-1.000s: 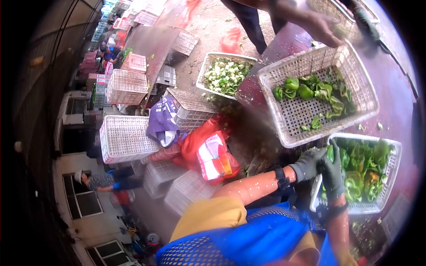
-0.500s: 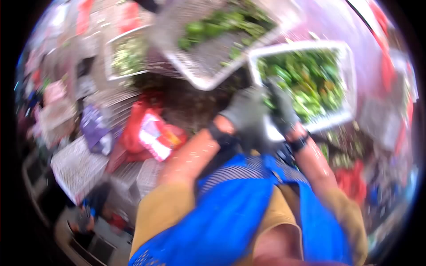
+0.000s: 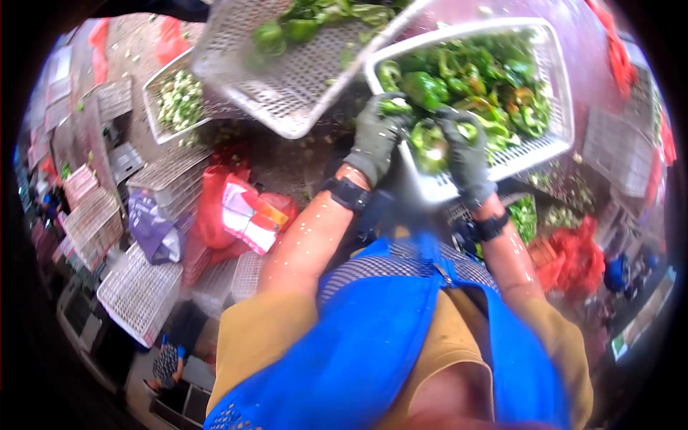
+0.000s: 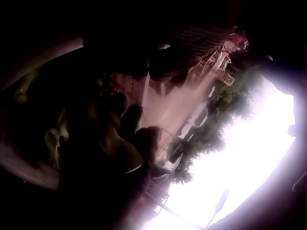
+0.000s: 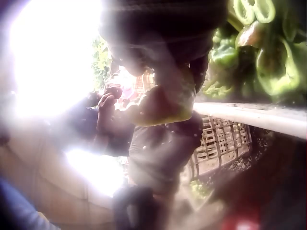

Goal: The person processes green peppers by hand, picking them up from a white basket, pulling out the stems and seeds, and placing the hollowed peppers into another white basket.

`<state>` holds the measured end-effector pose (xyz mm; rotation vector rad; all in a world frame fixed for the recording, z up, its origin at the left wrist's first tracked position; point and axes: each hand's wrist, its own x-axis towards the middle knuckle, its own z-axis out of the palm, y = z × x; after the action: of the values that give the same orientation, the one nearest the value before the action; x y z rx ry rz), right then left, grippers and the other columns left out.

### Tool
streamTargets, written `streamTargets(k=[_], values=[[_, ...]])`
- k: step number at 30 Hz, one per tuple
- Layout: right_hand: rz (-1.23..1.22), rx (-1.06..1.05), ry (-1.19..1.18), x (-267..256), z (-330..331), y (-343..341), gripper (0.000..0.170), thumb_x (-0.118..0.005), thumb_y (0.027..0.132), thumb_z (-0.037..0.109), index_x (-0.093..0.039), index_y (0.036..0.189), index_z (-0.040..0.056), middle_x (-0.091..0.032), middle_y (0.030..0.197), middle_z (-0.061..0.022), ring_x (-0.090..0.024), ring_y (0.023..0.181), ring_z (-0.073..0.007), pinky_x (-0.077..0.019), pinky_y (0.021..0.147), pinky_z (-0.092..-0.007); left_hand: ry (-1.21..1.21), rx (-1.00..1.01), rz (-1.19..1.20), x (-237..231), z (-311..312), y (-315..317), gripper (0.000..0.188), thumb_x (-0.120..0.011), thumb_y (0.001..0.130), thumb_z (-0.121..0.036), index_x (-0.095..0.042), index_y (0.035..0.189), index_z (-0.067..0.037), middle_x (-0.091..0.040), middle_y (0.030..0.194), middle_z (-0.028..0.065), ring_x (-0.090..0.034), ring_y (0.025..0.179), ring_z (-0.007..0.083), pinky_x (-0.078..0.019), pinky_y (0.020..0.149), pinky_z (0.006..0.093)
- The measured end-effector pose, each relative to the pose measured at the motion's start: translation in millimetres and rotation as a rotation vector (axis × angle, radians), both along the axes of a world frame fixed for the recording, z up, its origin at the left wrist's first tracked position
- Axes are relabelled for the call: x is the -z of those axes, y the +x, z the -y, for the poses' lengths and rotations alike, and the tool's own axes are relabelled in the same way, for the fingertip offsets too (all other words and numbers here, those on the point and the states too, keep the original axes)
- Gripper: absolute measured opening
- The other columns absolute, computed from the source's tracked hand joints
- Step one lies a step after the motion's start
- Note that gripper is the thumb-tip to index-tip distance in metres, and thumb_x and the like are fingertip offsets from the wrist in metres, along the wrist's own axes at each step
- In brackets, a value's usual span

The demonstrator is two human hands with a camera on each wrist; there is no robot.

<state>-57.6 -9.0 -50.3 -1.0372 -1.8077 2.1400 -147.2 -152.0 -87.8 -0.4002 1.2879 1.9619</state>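
Observation:
Both hands wear grey gloves and work over the near left side of a white crate (image 3: 562,122) filled with cut green peppers (image 3: 494,100). My left hand (image 3: 374,140) pinches a green pepper (image 3: 395,106) between thumb and fingers at the crate's left rim. Close by, my right hand (image 3: 466,154) curls its fingers round a piece of green pepper (image 3: 467,132), partly hidden by the glove. Between the hands lies a halved green pepper (image 3: 430,149), its pale inside showing. The right wrist view shows a green pepper (image 5: 168,105) between the two gloves. The left wrist view is very dark.
A second white crate (image 3: 287,130) holding some peppers stands left of the full one. Beyond it is a crate of pale chopped pieces (image 3: 179,104). A red bag (image 3: 215,208), a purple bag (image 3: 152,229) and stacked crates (image 3: 140,287) fill the left; red bags (image 3: 577,258) lie at right.
The head view has swung right, so the crates shift left. My hands have moved apart, and the left now holds a pepper up at the crate's rim.

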Motion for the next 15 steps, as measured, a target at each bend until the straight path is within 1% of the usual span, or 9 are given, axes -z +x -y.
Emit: streamTargets(k=[2, 4, 6, 7, 8, 9, 11, 13, 15], values=[[0.175, 0.001, 0.252, 17.4, -28.6, 13.9, 0.02, -0.064, 0.095, 0.016, -0.062, 0.11, 0.0023, -0.068, 0.109, -0.0092, -0.061, 0.102, -0.0155, -0.0469, 0.093, -0.0295, -0.317, 0.393, -0.654, -2.7, 13.7, -17.3, 0.037, -0.059, 0.085, 0.0, -0.059, 0.122, -0.006, -0.064, 0.099, 0.0053, -0.06, 0.087, 0.0134, -0.0515, 0.076, 0.0274], [0.251, -0.01, 0.364, 35.0, -66.7, 30.3, 0.043, -0.069, 0.093, 0.023, -0.054, 0.127, 0.0013, -0.061, 0.125, -0.0145, -0.056, 0.116, -0.0194, -0.0448, 0.099, -0.032, -0.622, 0.631, -0.964, -0.3, 42.2, -30.1, 0.058, -0.061, 0.082, -0.009, -0.048, 0.138, -0.011, -0.065, 0.109, 0.0184, -0.064, 0.101, 0.0317, -0.0495, 0.092, 0.0413], [0.166, 0.188, 0.343, 8.6, -64.7, 2.2, 0.068, -0.072, 0.09, 0.029, -0.04, 0.143, 0.0004, -0.046, 0.143, -0.0191, -0.045, 0.131, -0.0257, -0.0379, 0.108, -0.0357, -0.731, 0.809, -1.252, -16.9, 69.8, -53.0, 0.061, -0.063, 0.08, -0.01, -0.048, 0.14, -0.013, -0.064, 0.115, 0.0226, -0.062, 0.108, 0.0369, -0.0466, 0.097, 0.0442], [0.196, 0.15, 0.401, 7.4, -65.1, -2.1, 0.077, -0.075, 0.086, 0.025, -0.033, 0.148, 0.0043, -0.038, 0.147, -0.0172, -0.038, 0.135, -0.0299, -0.0349, 0.112, -0.0403, -0.668, 0.779, -1.133, -21.4, 77.0, -72.0, 0.054, -0.065, 0.08, -0.012, -0.057, 0.134, -0.012, -0.066, 0.112, 0.0219, -0.066, 0.101, 0.0284, -0.0505, 0.092, 0.0392], [0.237, -0.017, 0.777, 28.0, -77.4, 2.9, 0.076, -0.075, 0.085, 0.023, -0.035, 0.146, 0.0042, -0.037, 0.148, -0.018, -0.036, 0.137, -0.032, -0.0307, 0.115, -0.0434, -0.648, 0.696, -0.713, -39.6, 74.7, -98.2, 0.042, -0.065, 0.082, -0.012, -0.065, 0.124, -0.01, -0.069, 0.106, 0.019, -0.068, 0.091, 0.0203, -0.0533, 0.083, 0.0335], [0.268, -0.145, 0.927, 36.4, -74.1, -1.4, 0.072, -0.073, 0.087, 0.026, -0.037, 0.146, 0.0053, -0.035, 0.15, -0.0197, -0.032, 0.14, -0.0341, -0.0273, 0.116, -0.0445, -0.692, 0.478, -0.81, -6.4, 80.6, -123.0, 0.035, -0.066, 0.084, -0.014, -0.067, 0.118, -0.006, -0.071, 0.104, 0.016, -0.068, 0.084, 0.0148, -0.0536, 0.075, 0.0291], [0.331, -0.335, 1.099, 60.7, -61.5, -8.7, 0.068, -0.071, 0.088, 0.029, -0.041, 0.146, 0.0093, -0.035, 0.151, -0.0219, -0.028, 0.142, -0.0393, -0.0226, 0.118, -0.0463, -0.866, 0.367, -0.727, 25.0, 82.2, -194.2, 0.042, -0.068, 0.085, -0.018, -0.061, 0.125, -0.004, -0.068, 0.114, 0.0186, -0.067, 0.103, 0.0261, -0.0516, 0.088, 0.0362], [0.452, -0.497, 1.392, 88.9, -58.2, -11.6, 0.069, -0.073, 0.083, 0.035, -0.046, 0.143, 0.0133, -0.036, 0.153, -0.015, -0.021, 0.144, -0.0413, -0.0173, 0.118, -0.0513, -1.09, 0.359, -0.763, 114.2, 94.2, -258.8, 0.058, -0.073, 0.081, -0.026, -0.054, 0.133, -0.006, -0.065, 0.122, 0.0195, -0.062, 0.114, 0.0323, -0.0474, 0.097, 0.0413], [0.579, -0.535, 1.475, 109.3, -47.9, -8.9, 0.064, -0.07, 0.082, 0.038, -0.051, 0.139, 0.017, -0.038, 0.152, -0.0097, -0.012, 0.147, -0.0427, -0.011, 0.115, -0.0613, -1.211, 0.424, -0.61, 139.1, 98.5, -301.9, 0.068, -0.075, 0.078, -0.032, -0.05, 0.136, -0.008, -0.062, 0.126, 0.0189, -0.061, 0.116, 0.0335, -0.0463, 0.099, 0.0427]])
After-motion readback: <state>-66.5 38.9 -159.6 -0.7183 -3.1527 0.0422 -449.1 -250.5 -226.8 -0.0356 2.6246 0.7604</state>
